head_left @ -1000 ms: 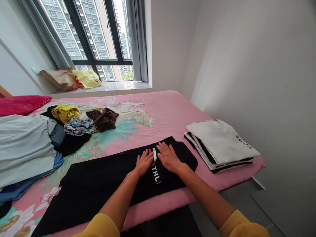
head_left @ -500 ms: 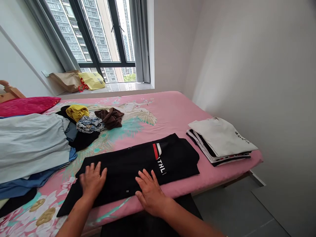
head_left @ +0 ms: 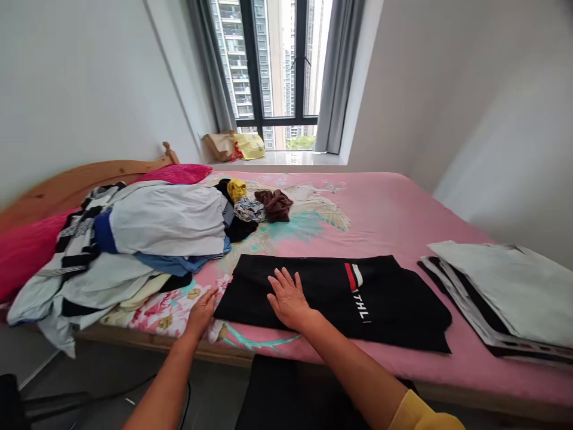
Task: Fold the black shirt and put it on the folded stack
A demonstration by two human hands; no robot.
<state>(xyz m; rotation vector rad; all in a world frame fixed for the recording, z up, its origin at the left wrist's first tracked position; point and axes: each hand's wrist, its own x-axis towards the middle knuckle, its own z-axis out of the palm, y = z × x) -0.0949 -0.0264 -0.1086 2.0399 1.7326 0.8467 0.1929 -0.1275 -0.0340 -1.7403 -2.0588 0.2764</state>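
A black T-shirt (head_left: 322, 298) with a red-and-white print and white letters lies folded into a long strip along the bed's front edge. My right hand (head_left: 289, 298) rests flat on its left half, fingers stretched out. Just beyond the shirt's left end is my left hand (head_left: 201, 310), its fingers extended over the flowered bedsheet and holding nothing. Whether its fingertips touch the sheet, I cannot tell.
A heap of loose clothes (head_left: 165, 221) covers the bed's left side. Behind the shirt lie a yellow bundle (head_left: 237, 189) and a brown bundle (head_left: 274, 205). A folded stack (head_left: 505, 292) stands at the right. Bags (head_left: 248, 146) sit on the windowsill.
My view has swung left. My left hand has come off the shirt to beyond its left end. My right hand has moved left along the shirt. The shirt's left end now looks straighter.
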